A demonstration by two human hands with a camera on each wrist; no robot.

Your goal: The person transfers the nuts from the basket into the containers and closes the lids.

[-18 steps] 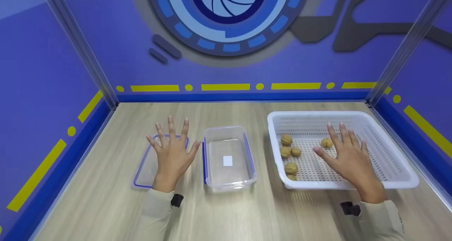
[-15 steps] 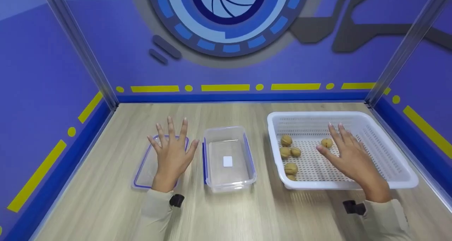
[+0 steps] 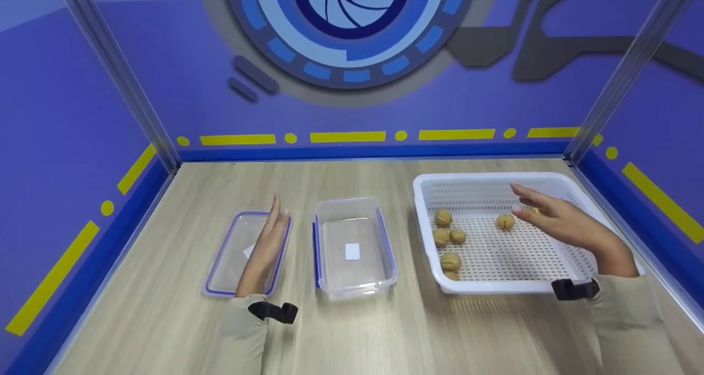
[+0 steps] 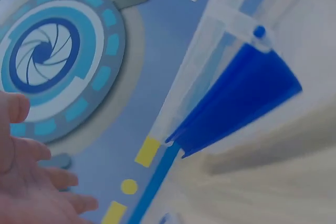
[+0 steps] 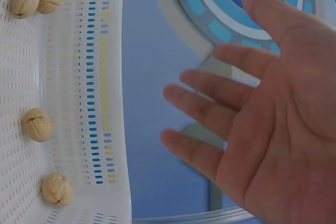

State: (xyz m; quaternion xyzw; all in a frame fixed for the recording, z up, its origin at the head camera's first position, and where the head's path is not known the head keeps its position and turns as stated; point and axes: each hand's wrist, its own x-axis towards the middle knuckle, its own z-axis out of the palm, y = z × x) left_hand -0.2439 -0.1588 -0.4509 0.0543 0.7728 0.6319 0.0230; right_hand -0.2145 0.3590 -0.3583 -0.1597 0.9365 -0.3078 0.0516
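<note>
Left hand (image 3: pixel 265 248) over lid (image 3: pixel 228 262); right hand (image 3: pixel 575 226) over basket (image 3: pixel 495 287) of walnuts (image 3: pixel 450 262). Both grips released, fingers extended. Box (image 3: pixel 352 276) on worktop (image 3: pixel 379 336), between lid and basket.

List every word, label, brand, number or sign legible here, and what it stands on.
No readable text.
White label on the clear container: no print legible.
White sticker on the blue-rimmed lid, partly behind the left hand: nothing legible.
Wall emblem: round graphic, no lettering visible.
</note>
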